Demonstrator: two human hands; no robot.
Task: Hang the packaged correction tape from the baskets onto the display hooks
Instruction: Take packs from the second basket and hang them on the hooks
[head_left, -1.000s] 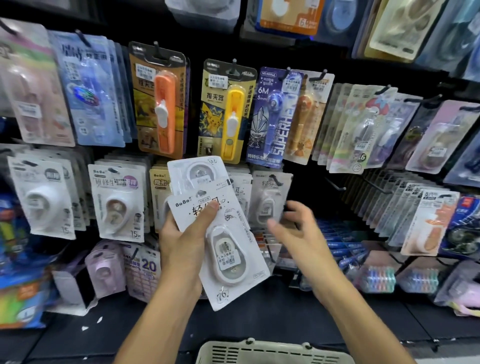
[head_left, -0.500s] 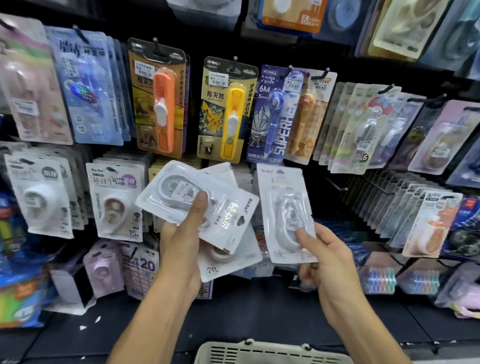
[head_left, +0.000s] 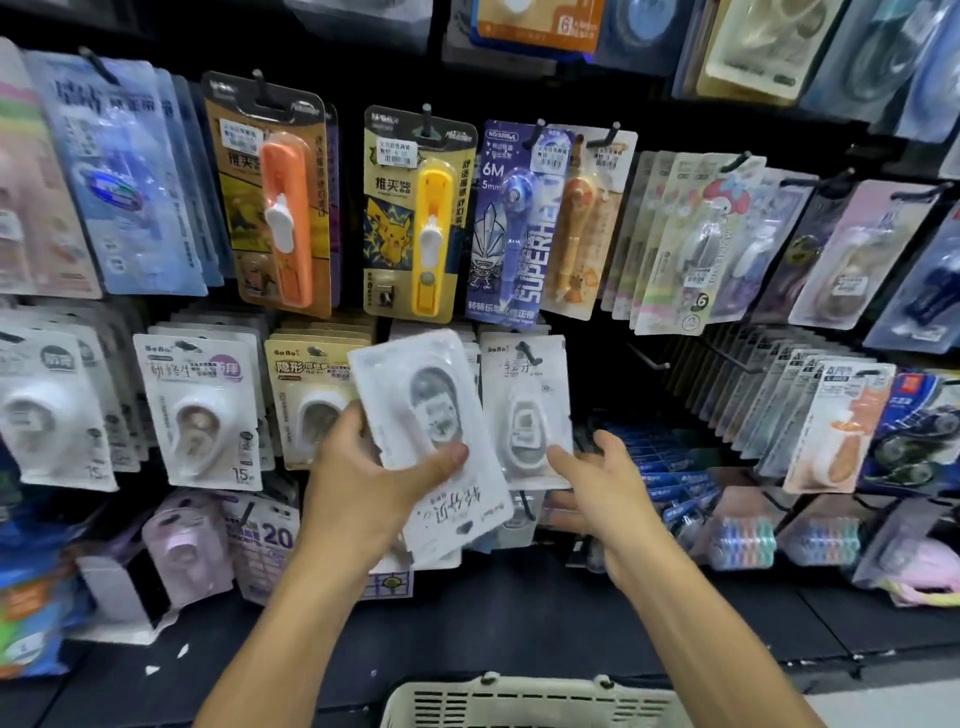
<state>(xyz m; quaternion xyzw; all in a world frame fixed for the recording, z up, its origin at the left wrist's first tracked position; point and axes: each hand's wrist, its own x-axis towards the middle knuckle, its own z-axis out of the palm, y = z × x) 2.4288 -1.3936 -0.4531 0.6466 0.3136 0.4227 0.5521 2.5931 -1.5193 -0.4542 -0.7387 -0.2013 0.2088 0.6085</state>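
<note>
My left hand (head_left: 363, 499) grips a white correction tape pack (head_left: 431, 441), held upside down and tilted, with at least one more pack behind it. Just to its right a matching white pack (head_left: 524, 410) hangs on a display hook (head_left: 524, 353) in the middle row. My right hand (head_left: 597, 488) is below and right of that hung pack, fingers spread and relaxed, holding nothing. The beige basket (head_left: 535, 701) shows its rim at the bottom edge.
The black pegboard wall is packed with hanging stationery: orange (head_left: 285, 218) and yellow (head_left: 426, 223) push-clip packs above, white tape packs (head_left: 202, 415) to the left, angled rows at right. Bare hooks (head_left: 649, 358) stick out right of the hung pack. A dark shelf (head_left: 493, 613) runs below.
My right hand hung the pack it held on the hook and let go, dropping slightly. My left hand turned its packs more upright and moved them toward the centre.
</note>
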